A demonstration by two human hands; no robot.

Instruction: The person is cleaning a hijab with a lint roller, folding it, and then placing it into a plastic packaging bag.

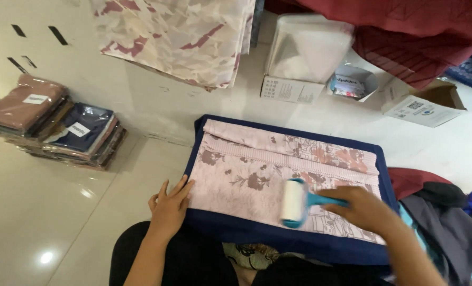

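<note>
A folded pale pink cloth with a floral print (257, 169) lies on a dark blue padded board (278, 238) in front of me. My right hand (365, 209) grips the blue handle of a lint roller (294, 203), whose white roll rests on the cloth's near right part. My left hand (170, 204) lies flat with fingers spread on the board's left edge, touching the cloth's corner.
Stacks of wrapped folded cloths (56, 122) sit on the floor at left. A pink patterned fabric (178, 37) hangs at the back. Cardboard boxes (294, 87) and a clear plastic bag (307, 47) stand behind. Dark red cloth (405, 32) and a clothes pile (442, 212) lie right.
</note>
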